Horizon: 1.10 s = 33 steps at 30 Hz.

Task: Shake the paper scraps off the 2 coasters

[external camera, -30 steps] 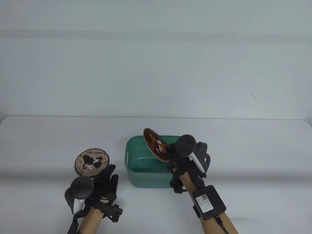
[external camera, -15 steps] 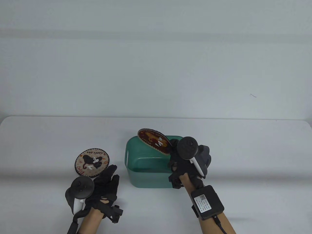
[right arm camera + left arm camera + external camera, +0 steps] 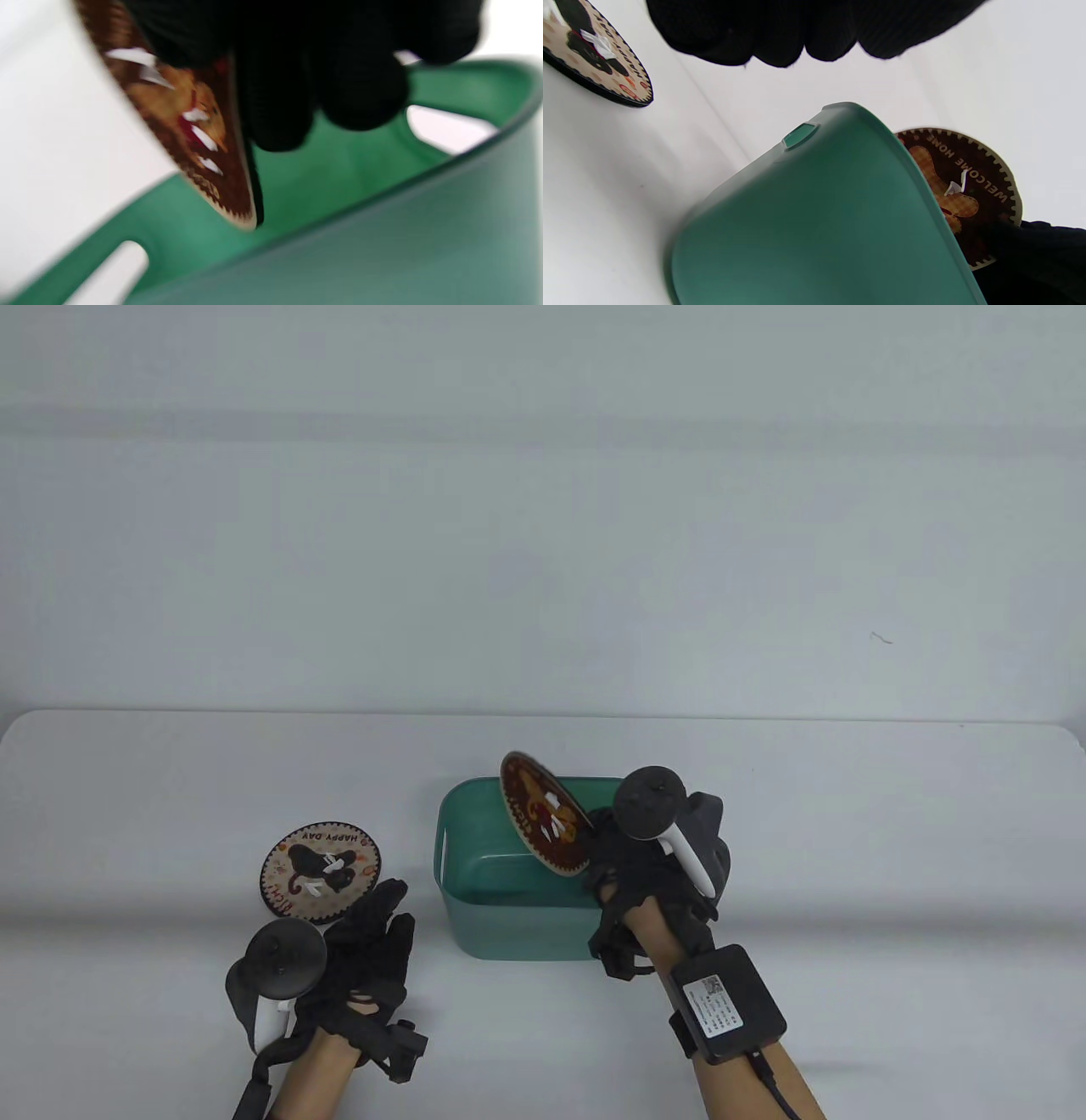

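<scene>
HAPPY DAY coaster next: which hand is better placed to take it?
Left. The left hand lies open beside the HAPPY DAY coaster; the right hand holds the brown coaster over the green bin.

Right wrist view: motion blur is smearing the brown coaster [image 3: 199, 140] and green bin [image 3: 382, 237].
Left wrist view: the picture's corner is cropping the cat coaster [image 3: 594, 63].
Bin floor: the brown coaster is hiding part of it.

The green bin [image 3: 509, 916] looked like smooth, matt plastic. Both hands wore black knitted cloth gloves [image 3: 369, 950]. The dark coaster [image 3: 543, 823] and the cream coaster [image 3: 321, 869] had printed, slightly glossy faces carrying white paper scraps [image 3: 553, 824]. The white table [image 3: 891, 857] appeared smooth and matt.
</scene>
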Tool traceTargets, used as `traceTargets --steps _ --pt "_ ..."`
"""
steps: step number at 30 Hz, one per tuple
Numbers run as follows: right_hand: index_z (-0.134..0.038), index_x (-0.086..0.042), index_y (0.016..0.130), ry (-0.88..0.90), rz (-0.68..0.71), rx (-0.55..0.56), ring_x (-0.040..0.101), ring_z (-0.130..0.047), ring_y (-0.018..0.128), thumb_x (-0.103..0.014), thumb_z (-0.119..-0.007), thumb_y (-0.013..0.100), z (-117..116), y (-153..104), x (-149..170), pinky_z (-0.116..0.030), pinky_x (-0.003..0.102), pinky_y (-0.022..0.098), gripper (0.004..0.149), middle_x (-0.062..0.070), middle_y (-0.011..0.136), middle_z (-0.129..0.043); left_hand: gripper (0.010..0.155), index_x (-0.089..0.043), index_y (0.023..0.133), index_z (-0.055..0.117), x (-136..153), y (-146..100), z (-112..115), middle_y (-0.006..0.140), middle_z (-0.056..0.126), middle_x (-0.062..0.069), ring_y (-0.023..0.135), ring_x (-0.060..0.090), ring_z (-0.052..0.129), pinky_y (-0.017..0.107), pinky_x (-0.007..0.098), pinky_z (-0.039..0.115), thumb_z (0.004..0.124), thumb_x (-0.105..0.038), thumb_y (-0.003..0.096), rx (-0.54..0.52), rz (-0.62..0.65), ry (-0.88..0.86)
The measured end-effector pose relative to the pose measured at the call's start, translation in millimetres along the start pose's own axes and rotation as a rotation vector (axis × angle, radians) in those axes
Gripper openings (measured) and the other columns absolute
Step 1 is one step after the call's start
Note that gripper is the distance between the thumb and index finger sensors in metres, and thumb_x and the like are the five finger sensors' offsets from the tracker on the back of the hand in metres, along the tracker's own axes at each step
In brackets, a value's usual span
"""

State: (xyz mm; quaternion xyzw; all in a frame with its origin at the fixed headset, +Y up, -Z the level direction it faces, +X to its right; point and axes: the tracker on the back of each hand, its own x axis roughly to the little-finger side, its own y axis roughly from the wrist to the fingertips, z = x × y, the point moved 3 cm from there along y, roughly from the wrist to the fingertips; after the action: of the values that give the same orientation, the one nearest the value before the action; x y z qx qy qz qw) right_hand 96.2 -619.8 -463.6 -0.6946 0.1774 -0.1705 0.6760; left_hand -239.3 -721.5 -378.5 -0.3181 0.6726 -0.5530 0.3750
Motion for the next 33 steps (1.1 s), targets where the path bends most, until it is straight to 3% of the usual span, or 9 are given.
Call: traceTargets --steps 2,4,6,9,12,15,18,25,33 --pt "-0.073 -0.016 0.079 0.178 0.024 0.286 0.022 -0.094 0.037 -0.035 -0.073 0.041 13 -5 6 -0.075 0.042 0.038 0.042 0.006 0.057 -0.098 0.054 -0.013 0.097 0.061 0 0 0 0.096 0.064 0.018 0.082 0.047 0.069 0.057 0.048 0.070 0.074 -0.036 0.0488 -0.003 0.002 0.006" --pt "-0.073 -0.011 0.079 0.200 0.066 0.123 0.028 -0.093 0.036 -0.031 -0.075 0.042 3 0 3 -0.073 0.047 0.037 0.042 0.013 0.057 -0.097 0.054 -0.013 0.097 0.061 0 0 -1 0.096 0.064 0.017 0.083 0.046 0.070 0.057 0.048 0.070 0.074 -0.036 0.0488 -0.005 0.003 0.010" --pt "-0.069 -0.018 0.082 -0.073 -0.034 -0.131 0.022 -0.093 0.043 -0.036 -0.071 0.044 -4 3 5 -0.073 0.043 0.043 0.042 0.005 0.062 -0.095 0.054 -0.013 0.097 0.061 0 0 0 0.096 0.064 0.017 0.083 0.046 0.069 0.057 0.048 0.070 0.073 -0.036 0.0490 -0.006 0.003 0.007" --pt "-0.074 -0.016 0.079 0.167 0.004 0.254 0.022 -0.095 0.035 -0.035 -0.073 0.041 15 -3 12 -0.075 0.043 0.037 0.042 0.007 0.056 -0.098 0.054 -0.013 0.097 0.061 0 0 0 0.096 0.064 0.017 0.083 0.046 0.069 0.057 0.049 0.070 0.073 -0.036 0.0489 -0.006 0.003 0.020" --pt "-0.072 -0.014 0.080 0.018 -0.069 -0.091 0.024 -0.094 0.038 -0.034 -0.073 0.043 -1 1 10 -0.073 0.044 0.039 0.042 0.008 0.058 -0.097 0.054 -0.014 0.097 0.061 -6 1 -4 0.097 0.063 0.017 0.084 0.046 0.069 0.057 0.049 0.070 0.073 -0.036 0.0490 -0.018 0.027 0.029" --pt "-0.074 -0.016 0.078 0.114 -0.003 0.172 0.021 -0.096 0.033 -0.036 -0.073 0.041 11 -2 11 -0.076 0.042 0.036 0.042 0.005 0.054 -0.100 0.054 -0.015 0.098 0.061 -26 2 -12 0.098 0.062 0.017 0.086 0.045 0.067 0.058 0.049 0.070 0.073 -0.037 0.0494 -0.057 0.085 0.034" --pt "-0.071 -0.013 0.080 0.254 -0.006 -0.070 0.024 -0.094 0.037 -0.034 -0.073 0.043 -6 4 11 -0.073 0.044 0.038 0.042 0.009 0.057 -0.097 0.054 -0.015 0.097 0.062 -64 11 -13 0.098 0.064 0.014 0.086 0.044 0.069 0.058 0.048 0.070 0.074 -0.038 0.0492 -0.076 0.185 0.092" --pt "-0.071 -0.015 0.080 0.283 0.043 -0.037 0.022 -0.094 0.038 -0.035 -0.072 0.043 -11 5 5 -0.074 0.043 0.039 0.043 0.007 0.058 -0.097 0.058 -0.018 0.099 0.058 -137 45 25 0.100 0.060 0.013 0.089 0.044 0.065 0.060 0.049 0.068 0.076 -0.039 0.0487 0.070 0.276 0.310" --pt "-0.071 -0.015 0.080 0.343 0.107 -0.021 0.022 -0.094 0.038 -0.036 -0.072 0.043 -1 3 0 -0.074 0.043 0.039 0.042 0.007 0.058 -0.097 0.071 -0.037 0.104 0.033 -148 79 68 0.106 0.048 0.010 0.094 0.042 0.056 0.066 0.051 0.060 0.078 -0.034 0.0484 0.186 0.201 0.507"
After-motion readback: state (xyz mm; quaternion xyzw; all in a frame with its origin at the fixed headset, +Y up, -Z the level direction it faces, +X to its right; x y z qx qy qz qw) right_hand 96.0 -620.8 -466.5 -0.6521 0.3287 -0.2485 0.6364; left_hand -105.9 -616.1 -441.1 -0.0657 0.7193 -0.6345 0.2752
